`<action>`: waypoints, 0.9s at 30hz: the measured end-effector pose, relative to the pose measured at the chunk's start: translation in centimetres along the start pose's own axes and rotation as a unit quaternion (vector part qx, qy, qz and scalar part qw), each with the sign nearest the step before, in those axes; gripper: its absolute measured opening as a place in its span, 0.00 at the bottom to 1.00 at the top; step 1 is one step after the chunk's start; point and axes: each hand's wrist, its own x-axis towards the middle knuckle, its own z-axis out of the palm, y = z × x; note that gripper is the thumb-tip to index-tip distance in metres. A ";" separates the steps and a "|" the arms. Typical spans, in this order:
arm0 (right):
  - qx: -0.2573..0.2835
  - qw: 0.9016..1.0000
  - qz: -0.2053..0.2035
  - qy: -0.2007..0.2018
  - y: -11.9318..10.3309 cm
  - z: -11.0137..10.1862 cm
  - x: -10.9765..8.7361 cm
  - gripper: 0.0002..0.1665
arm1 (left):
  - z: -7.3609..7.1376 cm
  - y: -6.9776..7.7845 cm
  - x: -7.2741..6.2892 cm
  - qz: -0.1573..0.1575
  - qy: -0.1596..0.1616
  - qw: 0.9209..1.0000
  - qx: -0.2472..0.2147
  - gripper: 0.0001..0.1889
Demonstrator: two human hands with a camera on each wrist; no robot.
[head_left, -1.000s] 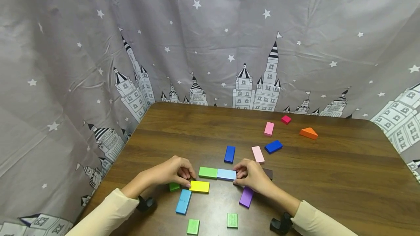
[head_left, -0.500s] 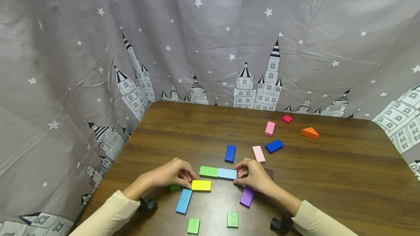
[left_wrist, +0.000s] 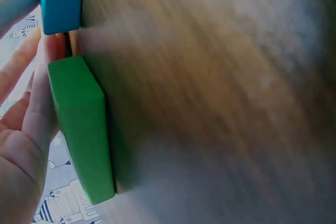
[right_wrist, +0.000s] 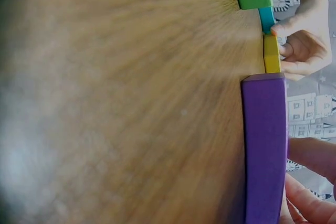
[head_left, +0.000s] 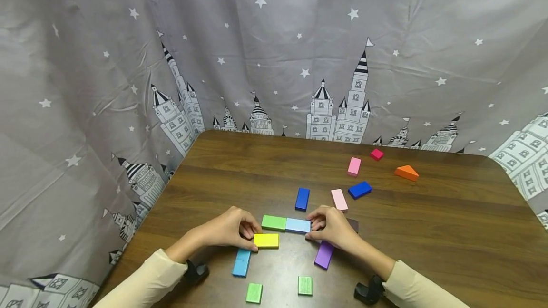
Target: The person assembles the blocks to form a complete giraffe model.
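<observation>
We register a slight rightward shift of the yellow block [head_left: 266, 241] since one second earlier.
Relative to the long green block [head_left: 274, 223], it lies just on the near side, offset left, its left end pinched by our left hand [head_left: 233, 229]. Our right hand [head_left: 334, 228], as before, pinches the light-blue block [head_left: 297, 225] abutting the long green block's right end.

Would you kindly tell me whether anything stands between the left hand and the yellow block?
Nothing visible does: in the head view, the left hand pinches the yellow block at its left end.
</observation>
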 end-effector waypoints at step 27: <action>-0.001 1.000 -0.002 -0.003 0.0 -0.1 0.0 0.18 | 0.2 0.0 1.0 0.046 0.055 0.993 0.097 0.10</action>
